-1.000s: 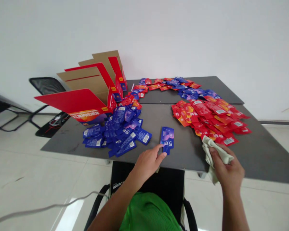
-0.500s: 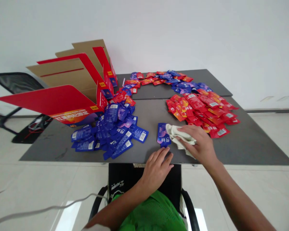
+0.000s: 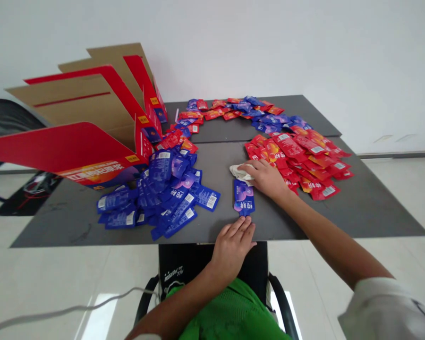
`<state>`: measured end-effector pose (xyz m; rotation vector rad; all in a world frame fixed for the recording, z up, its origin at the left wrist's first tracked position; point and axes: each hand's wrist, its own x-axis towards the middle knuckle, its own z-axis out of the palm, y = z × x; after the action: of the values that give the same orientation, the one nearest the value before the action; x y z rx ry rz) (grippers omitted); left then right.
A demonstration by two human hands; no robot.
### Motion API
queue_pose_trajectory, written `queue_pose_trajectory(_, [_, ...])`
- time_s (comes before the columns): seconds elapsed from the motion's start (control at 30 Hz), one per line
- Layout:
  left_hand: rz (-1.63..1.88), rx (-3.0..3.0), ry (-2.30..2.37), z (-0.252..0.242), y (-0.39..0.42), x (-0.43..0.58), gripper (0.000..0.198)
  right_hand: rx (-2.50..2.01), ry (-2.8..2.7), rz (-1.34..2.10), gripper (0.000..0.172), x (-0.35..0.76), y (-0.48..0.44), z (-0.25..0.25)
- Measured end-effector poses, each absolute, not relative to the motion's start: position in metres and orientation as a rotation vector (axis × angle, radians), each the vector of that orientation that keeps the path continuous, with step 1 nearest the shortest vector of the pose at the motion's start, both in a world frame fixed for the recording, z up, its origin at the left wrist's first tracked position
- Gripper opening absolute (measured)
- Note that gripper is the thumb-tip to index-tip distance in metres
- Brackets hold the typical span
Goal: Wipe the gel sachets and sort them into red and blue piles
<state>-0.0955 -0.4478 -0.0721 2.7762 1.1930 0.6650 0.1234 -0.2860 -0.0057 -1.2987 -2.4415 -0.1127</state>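
Note:
A single blue pouch (image 3: 244,196) lies flat on the grey table (image 3: 212,163) in front of me, its narrow end toward my body. My left hand (image 3: 233,243) rests at the table's front edge, fingers stretched out, with the fingertips on the narrow end of that pouch. Bunched under my right hand (image 3: 265,178) is a white cloth (image 3: 241,174), gripped by the fingers, at the far end of the pouch. To the left is a heap of blue pouches (image 3: 170,189); to the right, a heap of red pouches (image 3: 297,158).
Open red cartons (image 3: 102,160) with raised flaps stand at the left. A curved row of mixed red and blue pouches (image 3: 233,111) runs along the back. Part of a black chair (image 3: 17,118) shows at far left, and a grey cable (image 3: 74,309) crosses the floor.
My right hand and the cloth have moved away from me and left, from the pouch's right side to its far end. My left hand has stayed at the pouch's near end.

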Motion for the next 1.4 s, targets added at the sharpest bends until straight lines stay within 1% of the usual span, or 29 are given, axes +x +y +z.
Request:
queue_pose_trajectory(0.13, [0.709, 2.742, 1.176, -0.070, -0.447, -0.096, 0.042, -1.235, -2.349, -0.156, 0.043, 0.120, -0.318, 0.009])
queue_pose_trajectory(0.3, [0.746, 2.730, 1.134, -0.066, -0.445, -0.097, 0.038, -1.048, -2.609, 0.079, 0.046, 0.120, -0.364, -0.006])
queue_pose_trajectory(0.37, [0.742, 2.725, 1.127, -0.065, -0.444, -0.097, 0.039, -1.071, -2.599, 0.109, 0.048, 0.120, -0.358, -0.016])
queue_pose_trajectory(0.47, [0.721, 2.715, 1.129, -0.065, -0.444, -0.097, 0.041, -1.147, -2.545, 0.050, 0.045, 0.118, -0.322, -0.022])
queue_pose_trajectory(0.57, [0.711, 2.692, 1.144, -0.065, -0.443, -0.096, 0.038, -1.251, -2.538, -0.041, 0.040, 0.114, -0.283, -0.012])
queue_pose_trajectory(0.67, [0.741, 2.681, 1.149, -0.066, -0.444, -0.096, 0.039, -1.311, -2.477, -0.128, 0.040, 0.112, -0.275, 0.007])
queue_pose_trajectory(0.73, [0.749, 2.683, 1.147, -0.066, -0.444, -0.095, 0.042, -1.278, -2.410, -0.153, 0.042, 0.111, -0.294, 0.017])
queue_pose_trajectory(0.8, [0.730, 2.691, 1.139, -0.065, -0.444, -0.095, 0.042, -1.201, -2.417, -0.107, 0.044, 0.111, -0.324, 0.019])
queue_pose_trajectory(0.87, [0.709, 2.698, 1.132, -0.063, -0.444, -0.095, 0.041, -1.111, -2.541, -0.009, 0.044, 0.111, -0.354, 0.013])
queue_pose_trajectory(0.97, [0.709, 2.703, 1.129, -0.061, -0.443, -0.096, 0.039, -1.066, -2.622, 0.119, 0.040, 0.111, -0.374, -0.004])
queue_pose_trajectory(1.07, [0.702, 2.710, 1.130, -0.061, -0.443, -0.097, 0.040, -1.095, -2.576, 0.127, 0.040, 0.109, -0.353, -0.018])
queue_pose_trajectory(1.17, [0.669, 2.701, 1.139, -0.061, -0.444, -0.096, 0.041, -1.111, -2.568, 0.038, 0.040, 0.106, -0.310, -0.020])
queue_pose_trajectory(1.3, [0.623, 2.689, 1.156, -0.062, -0.443, -0.094, 0.043, -1.258, -2.548, -0.075, 0.038, 0.106, -0.265, -0.005])
queue_pose_trajectory(1.4, [0.634, 2.689, 1.153, -0.062, -0.443, -0.094, 0.043, -1.295, -2.424, -0.151, 0.041, 0.109, -0.274, 0.012])
